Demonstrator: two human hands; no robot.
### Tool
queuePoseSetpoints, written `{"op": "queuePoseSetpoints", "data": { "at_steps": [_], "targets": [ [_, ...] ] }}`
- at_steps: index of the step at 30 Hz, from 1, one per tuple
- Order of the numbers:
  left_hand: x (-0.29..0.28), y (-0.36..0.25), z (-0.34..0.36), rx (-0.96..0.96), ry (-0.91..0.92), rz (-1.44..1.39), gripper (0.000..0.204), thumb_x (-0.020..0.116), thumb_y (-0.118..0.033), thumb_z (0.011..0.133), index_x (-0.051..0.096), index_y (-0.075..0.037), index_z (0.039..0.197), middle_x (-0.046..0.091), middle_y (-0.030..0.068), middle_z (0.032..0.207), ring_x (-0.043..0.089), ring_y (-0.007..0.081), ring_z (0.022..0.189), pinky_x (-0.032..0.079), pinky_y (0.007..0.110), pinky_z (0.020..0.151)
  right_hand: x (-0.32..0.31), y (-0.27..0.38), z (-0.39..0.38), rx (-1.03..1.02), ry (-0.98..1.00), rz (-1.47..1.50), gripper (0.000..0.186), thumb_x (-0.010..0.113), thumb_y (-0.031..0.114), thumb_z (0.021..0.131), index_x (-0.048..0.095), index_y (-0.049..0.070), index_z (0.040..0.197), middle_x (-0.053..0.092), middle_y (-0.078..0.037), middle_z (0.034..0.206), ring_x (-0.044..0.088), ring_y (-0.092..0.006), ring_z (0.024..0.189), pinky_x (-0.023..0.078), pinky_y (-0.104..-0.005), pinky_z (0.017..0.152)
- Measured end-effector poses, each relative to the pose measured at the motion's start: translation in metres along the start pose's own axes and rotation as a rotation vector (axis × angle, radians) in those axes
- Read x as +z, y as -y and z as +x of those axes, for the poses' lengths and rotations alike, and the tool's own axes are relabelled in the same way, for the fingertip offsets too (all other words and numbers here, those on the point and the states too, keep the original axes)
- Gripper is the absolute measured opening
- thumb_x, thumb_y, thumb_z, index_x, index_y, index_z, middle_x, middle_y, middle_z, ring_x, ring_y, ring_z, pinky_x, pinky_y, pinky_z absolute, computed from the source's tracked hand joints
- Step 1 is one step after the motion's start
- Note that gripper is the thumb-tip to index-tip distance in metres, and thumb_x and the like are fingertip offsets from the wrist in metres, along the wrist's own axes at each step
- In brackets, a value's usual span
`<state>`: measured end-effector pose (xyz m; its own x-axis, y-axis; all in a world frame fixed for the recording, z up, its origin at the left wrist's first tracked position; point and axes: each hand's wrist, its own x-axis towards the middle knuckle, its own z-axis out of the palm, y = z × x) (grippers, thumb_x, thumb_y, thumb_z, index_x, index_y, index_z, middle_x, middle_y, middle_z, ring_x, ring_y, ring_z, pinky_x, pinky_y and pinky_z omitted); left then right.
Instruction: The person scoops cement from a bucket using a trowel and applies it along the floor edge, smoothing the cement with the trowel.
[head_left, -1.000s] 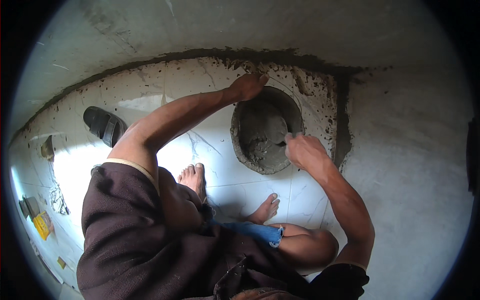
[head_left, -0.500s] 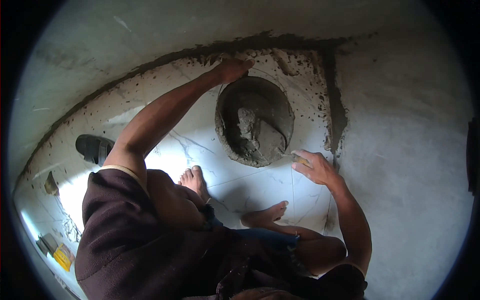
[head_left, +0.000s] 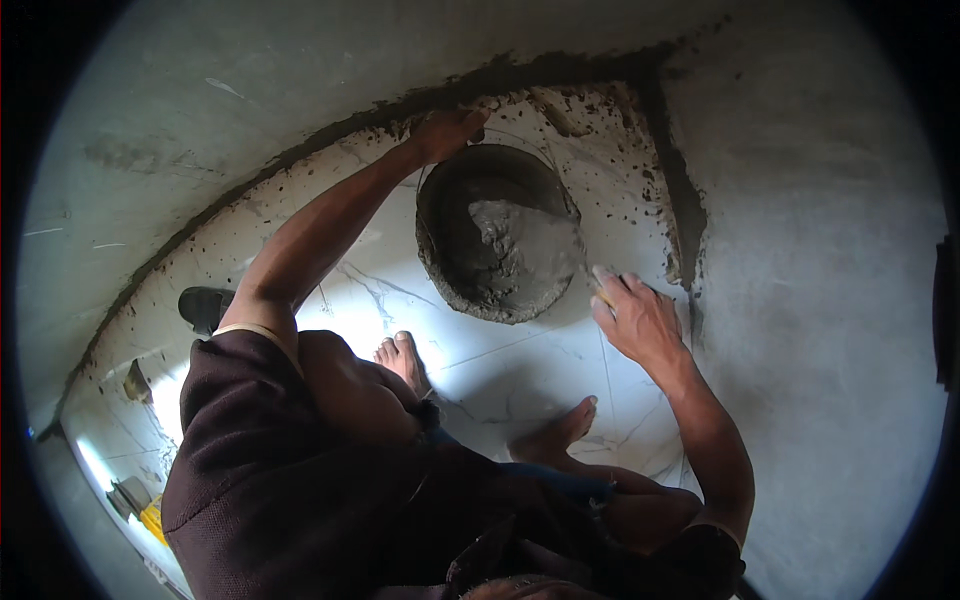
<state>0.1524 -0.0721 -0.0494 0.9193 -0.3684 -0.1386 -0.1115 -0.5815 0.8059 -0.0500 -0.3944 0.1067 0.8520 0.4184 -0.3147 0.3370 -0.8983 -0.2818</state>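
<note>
A round dark bucket with mortar-caked sides stands on the tiled floor in front of me. Wet grey mortar lies inside it. My left hand is closed at the bucket's far left rim, where the thin wire handle runs up into it. On the near right side, my right hand grips a trowel by its yellowish handle. The trowel's blade is over the bucket's inside, smeared with mortar and blurred, so its outline is hard to make out.
Grey plastered walls rise at the far side and right, with a dark mortar strip along their foot. Mortar splashes spot the white tiles. My bare feet are near the bucket; a dark shoe and a yellow packet lie left.
The trowel has lifted and turned within the bucket, dragging mortar with it. My right hand has risen slightly farther from me. My left hand keeps its place at the handle as the view shifts.
</note>
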Motion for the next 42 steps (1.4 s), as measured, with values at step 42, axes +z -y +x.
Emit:
{"op": "queuePoseSetpoints", "data": {
  "at_steps": [42],
  "targets": [
    [0.017,-0.104,-0.023,-0.06,0.182,-0.063,0.072,0.032,-0.062,0.098,0.062,0.003,0.106,0.064,0.0238,0.105,0.058,0.0354,0.103,0.042,0.045,0.093,0.03,-0.004,-0.03,0.131,0.06,0.391,0.041,0.059,0.027,0.091,0.061,-0.004,0.118,0.067,-0.025,0.091,0.065,-0.0424,0.084,0.05,-0.0453,0.078]
  ]
}}
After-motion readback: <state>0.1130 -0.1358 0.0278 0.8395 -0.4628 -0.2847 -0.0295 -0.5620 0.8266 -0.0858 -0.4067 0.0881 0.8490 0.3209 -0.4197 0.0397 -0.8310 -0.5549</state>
